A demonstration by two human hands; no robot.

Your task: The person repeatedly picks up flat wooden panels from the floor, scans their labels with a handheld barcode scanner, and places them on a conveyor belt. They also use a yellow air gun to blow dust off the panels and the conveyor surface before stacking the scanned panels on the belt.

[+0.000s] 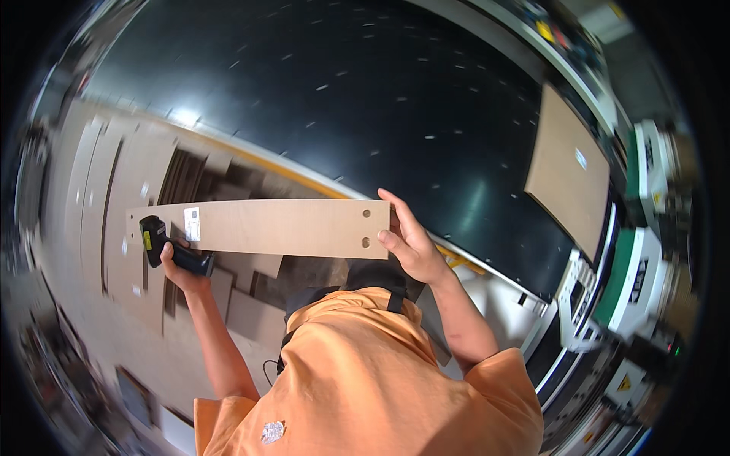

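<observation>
A long, light-brown wooden panel (pixel 296 226) lies level across in front of my body. Near each of its ends are drilled round holes, and a white label (pixel 192 224) sits toward its left end. My right hand (pixel 411 242) grips the right end, thumb on the upper face and fingers around the edge. In my left hand (pixel 181 272) is a black handheld barcode scanner (pixel 176 247), its head over the panel's left end beside the label. The fingers of my left hand wrap the scanner's handle; whether they also touch the panel is hidden.
A dark conveyor belt (pixel 327 99) with pale flecks runs beyond a yellow-striped edge (pixel 304 180). On its right part lies a larger wooden board (pixel 570 171) with a label. Stacked panels (pixel 114 197) stand at left. Green-and-white machinery (pixel 635 277) lines the right side.
</observation>
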